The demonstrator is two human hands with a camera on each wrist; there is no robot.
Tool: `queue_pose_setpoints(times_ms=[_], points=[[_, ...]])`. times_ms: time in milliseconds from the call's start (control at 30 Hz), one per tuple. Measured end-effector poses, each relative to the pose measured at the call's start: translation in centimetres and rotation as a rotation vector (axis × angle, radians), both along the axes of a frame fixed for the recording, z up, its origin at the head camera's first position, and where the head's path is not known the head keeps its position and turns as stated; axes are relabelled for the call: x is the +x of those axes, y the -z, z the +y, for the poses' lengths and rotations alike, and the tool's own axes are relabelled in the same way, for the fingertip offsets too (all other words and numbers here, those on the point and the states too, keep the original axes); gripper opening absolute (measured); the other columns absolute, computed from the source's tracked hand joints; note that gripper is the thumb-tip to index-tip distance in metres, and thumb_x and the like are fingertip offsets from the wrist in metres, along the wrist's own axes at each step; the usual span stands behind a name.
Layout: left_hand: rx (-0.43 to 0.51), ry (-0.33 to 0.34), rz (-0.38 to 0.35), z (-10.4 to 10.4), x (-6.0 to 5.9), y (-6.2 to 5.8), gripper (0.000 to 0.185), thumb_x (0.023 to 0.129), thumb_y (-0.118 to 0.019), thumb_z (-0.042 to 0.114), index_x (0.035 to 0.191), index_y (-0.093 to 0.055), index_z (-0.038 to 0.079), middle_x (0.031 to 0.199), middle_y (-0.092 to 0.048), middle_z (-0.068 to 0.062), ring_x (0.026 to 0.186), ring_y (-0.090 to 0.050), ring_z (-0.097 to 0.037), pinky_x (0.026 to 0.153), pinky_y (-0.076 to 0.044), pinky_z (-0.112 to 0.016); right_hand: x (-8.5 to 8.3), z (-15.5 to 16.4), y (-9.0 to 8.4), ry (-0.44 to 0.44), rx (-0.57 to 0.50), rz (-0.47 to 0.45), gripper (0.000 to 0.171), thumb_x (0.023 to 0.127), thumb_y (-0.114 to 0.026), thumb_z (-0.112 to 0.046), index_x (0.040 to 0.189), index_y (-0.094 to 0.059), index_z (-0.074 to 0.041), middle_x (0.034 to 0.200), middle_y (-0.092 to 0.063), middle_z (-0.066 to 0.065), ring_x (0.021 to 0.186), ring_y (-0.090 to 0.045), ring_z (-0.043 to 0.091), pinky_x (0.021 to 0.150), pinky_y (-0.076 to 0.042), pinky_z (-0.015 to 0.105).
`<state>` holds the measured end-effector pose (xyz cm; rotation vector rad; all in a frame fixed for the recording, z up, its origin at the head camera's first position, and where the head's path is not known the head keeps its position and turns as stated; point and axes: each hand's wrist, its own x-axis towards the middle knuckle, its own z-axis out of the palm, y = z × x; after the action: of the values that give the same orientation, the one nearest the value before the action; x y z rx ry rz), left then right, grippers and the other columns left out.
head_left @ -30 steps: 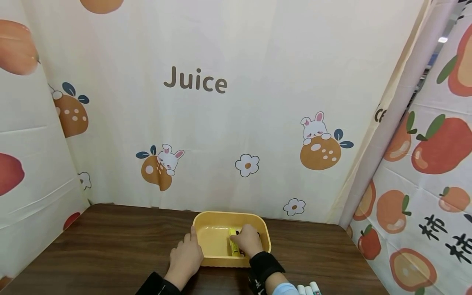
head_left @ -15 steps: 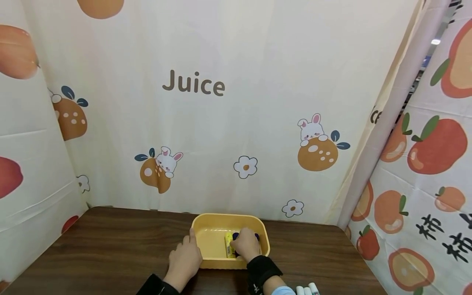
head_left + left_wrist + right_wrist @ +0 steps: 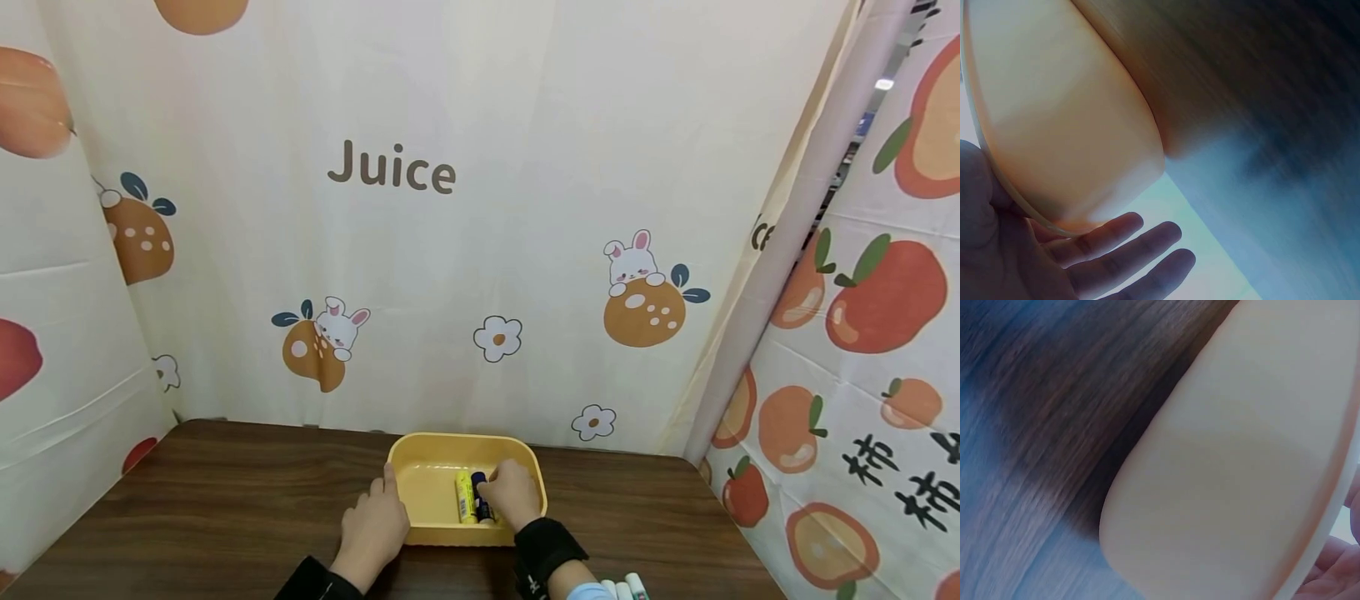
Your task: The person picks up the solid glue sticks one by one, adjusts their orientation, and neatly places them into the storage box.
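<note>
A shallow yellow plastic box stands on the dark wooden table. My left hand holds its left rim; in the left wrist view, several fingers extend beneath the box's outer wall. Inside lie a yellow tube with a barcode label and, beside it, a dark blue tube. Reaching over the front right rim, my right hand has its fingertips at the dark blue tube's right side. What those fingers hold is hidden, and I cannot tell. In the right wrist view, the box wall hides most of that hand.
Several white-capped markers lie at the table's near edge, right of my right wrist. A printed curtain hangs behind the table, with side curtains at left and right.
My right hand shifts right within the box, uncovering the dark blue tube. The yellow tube now stands free of the fingers. My left hand stays at the left rim.
</note>
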<state>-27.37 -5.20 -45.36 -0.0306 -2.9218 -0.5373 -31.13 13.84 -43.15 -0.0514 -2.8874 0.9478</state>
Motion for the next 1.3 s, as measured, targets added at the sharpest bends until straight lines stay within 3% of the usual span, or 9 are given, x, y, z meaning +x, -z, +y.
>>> queue_pose_setpoints(times_ms=[267, 433, 567, 900, 1300], points=[[-0.003, -0.001, -0.029, -0.1, 0.3, 0.2, 0.056, 0.090, -0.047, 0.013, 0.137, -0.035, -0.013, 0.114, -0.057, -0.024, 0.080, -0.058, -0.032, 0.060, -0.047, -0.046, 0.3, 1.2, -0.6, -0.013, 0.012, 0.000, 0.036, 0.076, -0.069, -0.011, 0.049, -0.046, -0.011, 0.048, -0.035, -0.006, 0.042, -0.035, 0.009, 0.041, -0.028, 0.022], [-0.003, -0.005, -0.053, 0.0, 0.4, 0.4, 0.057, 0.090, -0.048, 0.014, 0.138, -0.034, -0.012, 0.115, -0.056, -0.024, 0.081, -0.058, -0.032, 0.061, -0.047, -0.045, 0.4, 2.4, -1.1, -0.005, 0.038, -0.003, 0.015, 0.078, -0.069, -0.014, 0.069, -0.068, -0.002, 0.066, -0.061, 0.002, 0.058, -0.053, 0.013, 0.052, -0.045, 0.027], [-0.008, 0.000, -0.056, 0.0, 0.4, 0.3, 0.057, 0.090, -0.048, 0.015, 0.138, -0.034, -0.012, 0.115, -0.056, -0.024, 0.080, -0.058, -0.032, 0.060, -0.047, -0.045, 0.3, 3.3, -1.7, 0.024, 0.021, -0.017, 0.015, 0.079, -0.070, -0.015, 0.081, -0.071, 0.000, 0.080, -0.067, 0.008, 0.069, -0.058, 0.017, 0.062, -0.051, 0.034], [-0.023, -0.001, -0.056, -0.1, 0.2, 0.0, 0.057, 0.090, -0.048, 0.015, 0.138, -0.033, -0.012, 0.113, -0.056, -0.023, 0.079, -0.058, -0.032, 0.061, -0.047, -0.046, 0.4, 5.2, -3.0, 0.051, -0.067, -0.015, 0.018, 0.081, -0.068, -0.014, 0.087, -0.069, 0.002, 0.086, -0.067, 0.011, 0.073, -0.060, 0.018, 0.063, -0.053, 0.034], [-0.023, -0.002, -0.066, -0.1, -0.2, -0.2, 0.057, 0.091, -0.047, 0.015, 0.138, -0.033, -0.013, 0.114, -0.056, -0.024, 0.082, -0.058, -0.033, 0.063, -0.047, -0.047, 1.7, 9.3, -4.5, 0.075, -0.023, 0.072, 0.018, 0.081, -0.068, -0.018, 0.083, -0.070, 0.000, 0.081, -0.068, 0.010, 0.070, -0.060, 0.020, 0.059, -0.047, 0.032]])
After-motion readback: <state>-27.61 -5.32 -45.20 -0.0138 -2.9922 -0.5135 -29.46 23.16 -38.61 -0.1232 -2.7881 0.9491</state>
